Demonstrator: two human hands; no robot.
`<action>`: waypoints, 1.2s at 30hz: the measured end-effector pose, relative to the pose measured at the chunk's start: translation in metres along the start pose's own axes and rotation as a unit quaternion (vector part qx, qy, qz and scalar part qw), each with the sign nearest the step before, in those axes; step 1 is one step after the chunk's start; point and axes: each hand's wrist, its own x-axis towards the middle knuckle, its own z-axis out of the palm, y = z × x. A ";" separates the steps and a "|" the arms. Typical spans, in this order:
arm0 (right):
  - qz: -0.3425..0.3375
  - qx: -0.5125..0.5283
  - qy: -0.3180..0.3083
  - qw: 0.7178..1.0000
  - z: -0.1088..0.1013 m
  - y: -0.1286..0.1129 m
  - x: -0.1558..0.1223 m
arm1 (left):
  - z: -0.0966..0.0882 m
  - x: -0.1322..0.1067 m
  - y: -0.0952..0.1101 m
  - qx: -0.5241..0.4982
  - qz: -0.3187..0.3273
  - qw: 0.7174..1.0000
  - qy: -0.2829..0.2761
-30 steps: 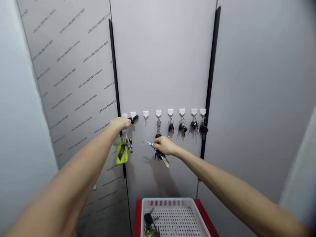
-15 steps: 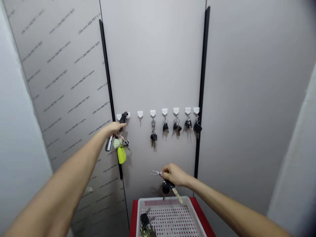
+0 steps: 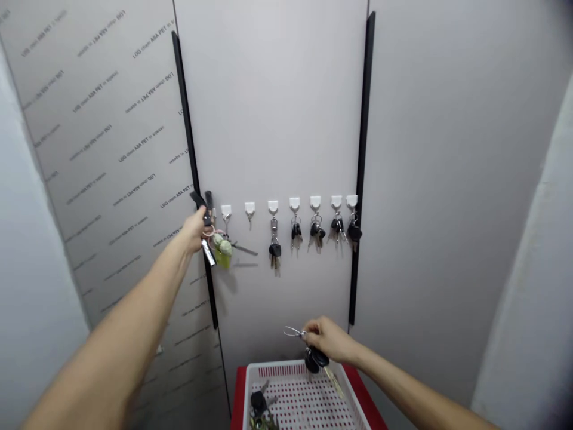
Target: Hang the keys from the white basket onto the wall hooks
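Observation:
My left hand (image 3: 194, 229) is closed on the black strap of a key bunch, at the leftmost hook of the wall row, which it partly covers. From this bunch (image 3: 222, 245) dangle pale green charms, a yellow-green tag, a pink ring and a long metal piece sticking out to the right. A bare white hook (image 3: 226, 210) is just right of the strap. Lower down, my right hand (image 3: 330, 339) pinches a set of keys (image 3: 319, 359) with a thin wire loop pointing left. Its black key heads and brass-coloured blade hang over the white basket (image 3: 264, 371).
Another bare hook (image 3: 249, 208) is followed rightward by several hooks holding black-headed keys (image 3: 275, 249). More keys (image 3: 258, 404) lie in the basket's left side, which sits on a red surface (image 3: 358, 382). Black vertical strips (image 3: 363, 155) edge the middle panel.
My left hand has moved left with its key bunch, whose parts swing, uncovering the second hook. My right hand and its keys have dropped slightly rightward. The view has shifted a little.

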 end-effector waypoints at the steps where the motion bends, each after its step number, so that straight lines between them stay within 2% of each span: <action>1: 0.000 -0.005 0.000 1.000 0.001 0.005 -0.003 | -0.004 -0.006 0.002 -0.028 0.004 1.000 -0.010; 3: -0.001 -0.016 -0.006 1.000 0.008 0.015 -0.012 | -0.007 -0.024 -0.003 -0.023 0.017 0.999 -0.030; 5: -0.005 -0.031 -0.017 0.999 0.019 0.026 -0.020 | -0.002 -0.050 -0.025 0.049 0.029 0.997 -0.050; 7: -0.004 -0.046 -0.032 0.998 0.030 0.034 -0.026 | 0.009 -0.083 -0.062 0.165 0.045 0.980 -0.098; 10: -0.013 -0.034 -0.049 0.998 0.030 0.032 -0.025 | 0.029 -0.136 -0.131 0.326 0.052 0.923 -0.196; 12: -0.044 0.005 0.018 0.999 0.010 0.018 -0.016 | 0.038 -0.164 -0.169 0.388 0.053 0.885 -0.250; 14: -0.072 0.048 0.173 0.981 -0.023 -0.004 -0.002 | 0.043 -0.178 -0.188 0.413 0.043 0.852 -0.318; 15: -0.073 0.059 0.255 0.962 -0.042 -0.017 0.005 | 0.045 -0.178 -0.190 0.416 0.041 0.839 -0.350; 16: -0.071 0.061 0.328 0.940 -0.060 -0.030 0.013 | 0.047 -0.173 -0.187 0.411 0.039 0.833 -0.369; 17: -0.074 0.051 0.377 0.922 -0.076 -0.041 0.021 | 0.050 -0.165 -0.179 0.398 0.040 0.839 -0.369; 18: -0.068 0.033 0.416 0.906 -0.090 -0.051 0.029 | 0.056 -0.152 -0.168 0.374 0.047 0.857 -0.350; 21: -0.024 -0.028 0.484 0.874 -0.110 -0.070 0.049 | 0.081 -0.106 -0.126 0.268 0.093 0.942 -0.179; 23: 0.025 -0.047 0.492 0.869 -0.111 -0.073 0.058 | 0.102 -0.078 -0.103 0.243 0.115 0.961 -0.060; 25: 0.069 -0.047 0.468 0.880 -0.108 -0.071 0.062 | 0.119 -0.061 -0.091 0.264 0.103 0.959 0.011; 26: 0.079 -0.042 0.453 0.887 -0.107 -0.070 0.062 | 0.125 -0.057 -0.088 0.276 0.089 0.957 0.020; 28: 0.068 -0.028 0.442 0.894 -0.109 -0.067 0.058 | 0.131 -0.054 -0.086 0.263 0.061 0.963 0.003; 31: 0.015 0.018 0.463 0.886 -0.121 -0.069 0.052 | 0.131 -0.056 -0.074 0.112 0.058 0.991 -0.034; 34: -0.030 0.035 0.438 0.898 -0.141 -0.083 0.051 | 0.130 -0.057 -0.043 -0.050 0.087 0.994 -0.051; 36: -0.043 -0.002 0.408 0.912 -0.154 -0.096 0.052 | 0.133 -0.055 -0.021 -0.081 0.108 0.989 -0.053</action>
